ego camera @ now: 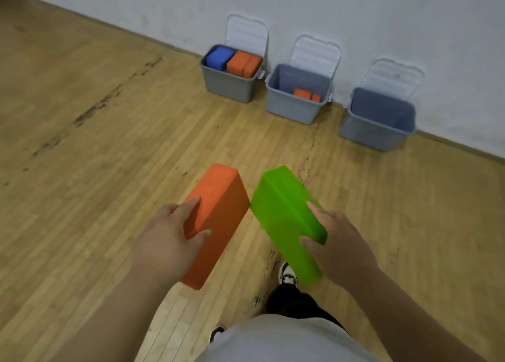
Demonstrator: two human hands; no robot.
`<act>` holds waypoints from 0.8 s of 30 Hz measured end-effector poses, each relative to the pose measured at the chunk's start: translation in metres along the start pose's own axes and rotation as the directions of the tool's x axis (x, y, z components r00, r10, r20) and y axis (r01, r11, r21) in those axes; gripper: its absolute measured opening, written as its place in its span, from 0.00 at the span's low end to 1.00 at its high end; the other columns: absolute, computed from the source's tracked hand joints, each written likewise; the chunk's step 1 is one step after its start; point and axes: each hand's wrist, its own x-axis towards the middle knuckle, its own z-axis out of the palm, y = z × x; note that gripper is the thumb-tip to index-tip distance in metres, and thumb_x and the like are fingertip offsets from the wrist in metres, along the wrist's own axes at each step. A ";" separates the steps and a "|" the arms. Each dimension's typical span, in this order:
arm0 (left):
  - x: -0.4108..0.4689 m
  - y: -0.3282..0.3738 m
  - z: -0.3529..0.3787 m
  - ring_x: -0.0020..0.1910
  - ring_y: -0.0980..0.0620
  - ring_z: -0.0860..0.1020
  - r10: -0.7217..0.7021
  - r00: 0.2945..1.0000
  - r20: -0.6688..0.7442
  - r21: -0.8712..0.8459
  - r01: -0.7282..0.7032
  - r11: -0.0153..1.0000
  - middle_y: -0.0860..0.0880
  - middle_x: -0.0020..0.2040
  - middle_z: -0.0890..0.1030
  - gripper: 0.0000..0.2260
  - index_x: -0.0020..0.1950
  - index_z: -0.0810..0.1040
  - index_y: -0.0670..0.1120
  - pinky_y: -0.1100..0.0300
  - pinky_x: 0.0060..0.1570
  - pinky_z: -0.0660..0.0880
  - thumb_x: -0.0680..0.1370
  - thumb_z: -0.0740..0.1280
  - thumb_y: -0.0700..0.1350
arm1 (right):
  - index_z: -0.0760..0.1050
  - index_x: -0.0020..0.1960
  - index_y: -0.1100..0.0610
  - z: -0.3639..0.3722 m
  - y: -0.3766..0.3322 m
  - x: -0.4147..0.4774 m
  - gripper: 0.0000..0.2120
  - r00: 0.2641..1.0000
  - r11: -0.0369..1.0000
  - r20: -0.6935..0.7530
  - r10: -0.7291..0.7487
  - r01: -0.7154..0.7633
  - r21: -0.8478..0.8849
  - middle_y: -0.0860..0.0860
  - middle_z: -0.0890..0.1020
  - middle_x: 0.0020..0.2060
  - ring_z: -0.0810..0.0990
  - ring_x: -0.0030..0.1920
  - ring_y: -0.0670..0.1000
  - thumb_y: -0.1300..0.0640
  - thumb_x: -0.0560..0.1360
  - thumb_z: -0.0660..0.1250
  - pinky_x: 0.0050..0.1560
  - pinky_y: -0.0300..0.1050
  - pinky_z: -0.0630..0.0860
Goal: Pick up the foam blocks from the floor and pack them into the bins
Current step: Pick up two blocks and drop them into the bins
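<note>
Most fingers of my left hand are hidden behind the orange block it grips. My right hand is hidden the same way behind the green block, whose edges smear with blur. Just below that grip, the block half covers one shoe. Far ahead of my right grip, the rightmost bin hides its bottom behind its front wall.

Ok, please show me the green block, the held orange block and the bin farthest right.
green block (280, 222): head view, middle of its broad face.
held orange block (217, 194): head view, upper face beyond the fingers.
rightmost bin (371, 134): head view, front wall.
</note>
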 end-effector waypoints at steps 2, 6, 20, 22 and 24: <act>0.032 0.009 0.002 0.63 0.53 0.74 -0.002 1.000 0.012 -0.001 0.002 1.000 0.58 0.67 0.70 0.33 0.79 0.61 0.65 0.52 0.56 0.75 0.75 0.68 0.65 | 0.51 0.81 0.37 -0.003 0.002 0.033 0.36 1.000 1.000 -0.003 -0.007 0.007 0.001 0.46 0.69 0.66 0.71 0.64 0.49 0.37 0.77 0.64 0.63 0.51 0.74; 0.107 0.041 0.009 0.62 0.53 0.73 0.004 1.000 0.000 -0.008 -0.004 1.000 0.58 0.67 0.71 0.33 0.79 0.62 0.64 0.53 0.57 0.75 0.76 0.69 0.63 | 0.52 0.80 0.35 -0.017 0.015 0.114 0.36 1.000 0.999 -0.006 0.008 -0.008 0.042 0.44 0.70 0.64 0.73 0.62 0.47 0.37 0.77 0.66 0.60 0.50 0.75; 0.361 0.175 0.012 0.61 0.55 0.73 0.028 0.999 -0.042 -0.101 -0.033 0.994 0.58 0.66 0.71 0.32 0.78 0.64 0.64 0.55 0.56 0.72 0.76 0.70 0.63 | 0.54 0.81 0.39 -0.155 0.038 0.399 0.38 0.999 0.993 -0.012 0.033 -0.031 0.115 0.47 0.74 0.59 0.75 0.53 0.46 0.39 0.76 0.67 0.50 0.47 0.75; 0.404 0.177 0.013 0.58 0.57 0.72 0.027 0.999 -0.019 -0.110 -0.029 0.994 0.60 0.63 0.70 0.31 0.78 0.64 0.64 0.57 0.52 0.70 0.76 0.70 0.62 | 0.56 0.81 0.40 -0.151 0.034 0.425 0.37 0.998 0.989 -0.027 0.059 -0.055 0.139 0.47 0.73 0.60 0.74 0.54 0.45 0.41 0.77 0.69 0.53 0.47 0.74; 0.450 0.176 0.013 0.58 0.57 0.72 0.035 0.999 0.010 -0.115 -0.033 0.993 0.62 0.60 0.68 0.31 0.78 0.64 0.64 0.57 0.52 0.70 0.76 0.70 0.62 | 0.58 0.80 0.40 -0.143 0.033 0.452 0.36 0.993 0.978 -0.018 0.118 -0.114 0.174 0.47 0.72 0.66 0.73 0.61 0.48 0.41 0.76 0.70 0.62 0.51 0.74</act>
